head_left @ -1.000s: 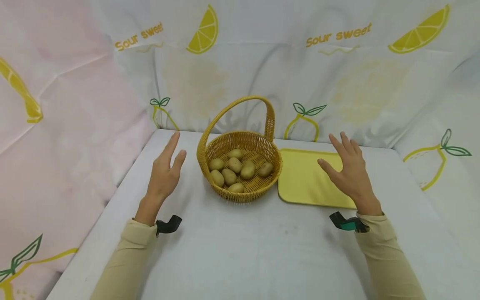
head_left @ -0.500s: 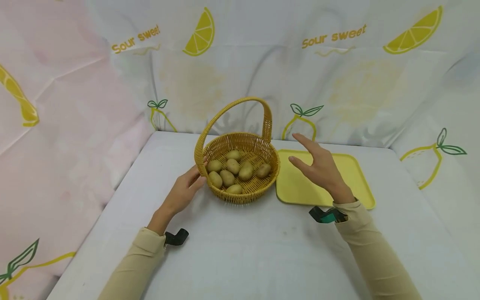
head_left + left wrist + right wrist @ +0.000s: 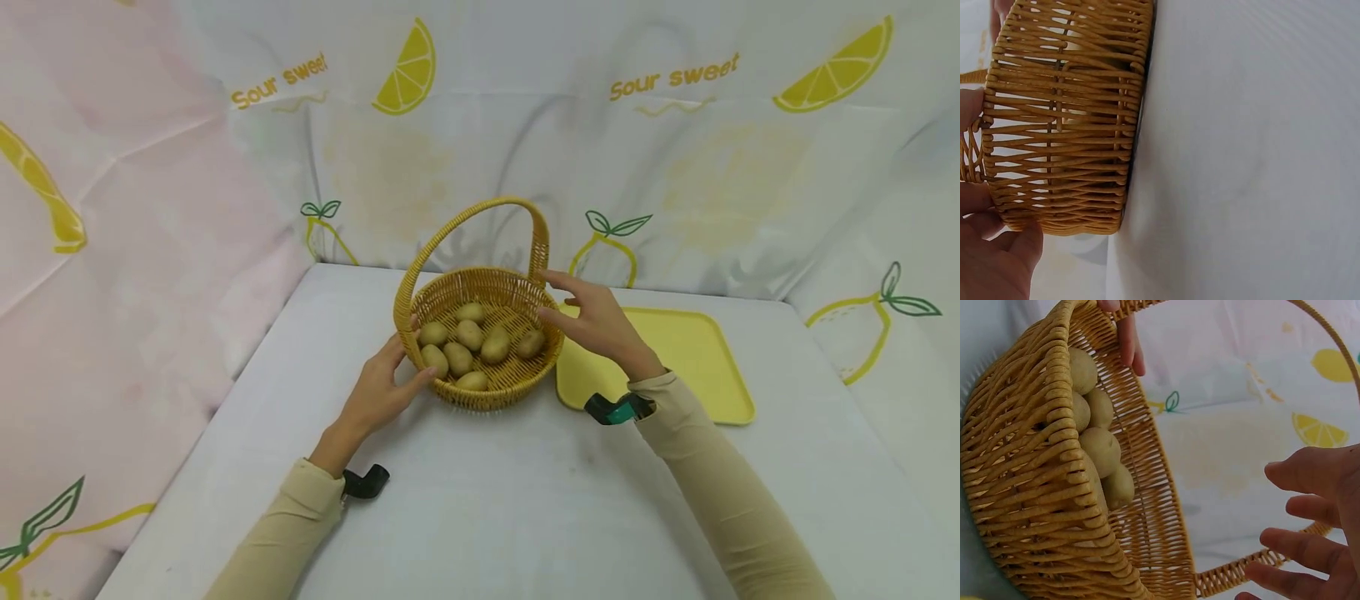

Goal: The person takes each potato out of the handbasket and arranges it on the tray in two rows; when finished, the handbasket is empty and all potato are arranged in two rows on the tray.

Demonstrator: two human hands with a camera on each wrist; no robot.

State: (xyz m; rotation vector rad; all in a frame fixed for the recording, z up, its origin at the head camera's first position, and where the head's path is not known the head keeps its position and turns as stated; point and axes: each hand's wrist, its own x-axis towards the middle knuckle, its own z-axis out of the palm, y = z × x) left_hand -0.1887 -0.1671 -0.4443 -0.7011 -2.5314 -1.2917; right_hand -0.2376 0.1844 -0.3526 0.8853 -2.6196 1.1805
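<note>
Starting at the far left, a pale pink cloth [image 3: 135, 275] printed with yellow lemon shapes borders the white surface [image 3: 480, 517]. Near left, my beige left sleeve [image 3: 277, 525] is turned back at the cuff, with a small black device [image 3: 367, 482] at the wrist. My left hand [image 3: 378, 396] holds the left rim of the basket, thumb over the rim on the near side and fingers against the outside by the handle's foot; how firmly, I cannot tell.

The round woven basket [image 3: 483, 400] stands upright toward the far middle of the surface, its tall arched handle [image 3: 539, 246] rising above the rim. Eight potatoes [image 3: 496, 345] lie inside: seven are grouped left and centre, one sits apart at the right.

My right hand [image 3: 600, 321] is at the basket's right side, thumb and fingers spread, the fingertips close to the handle's right foot. It grips nothing; whether it touches the wicker, I cannot tell. Partly beneath it as seen from above, a yellow rectangular tray [image 3: 690, 358] lies flat, just right of the basket. My right sleeve [image 3: 727, 492] runs back toward the near right.
</note>
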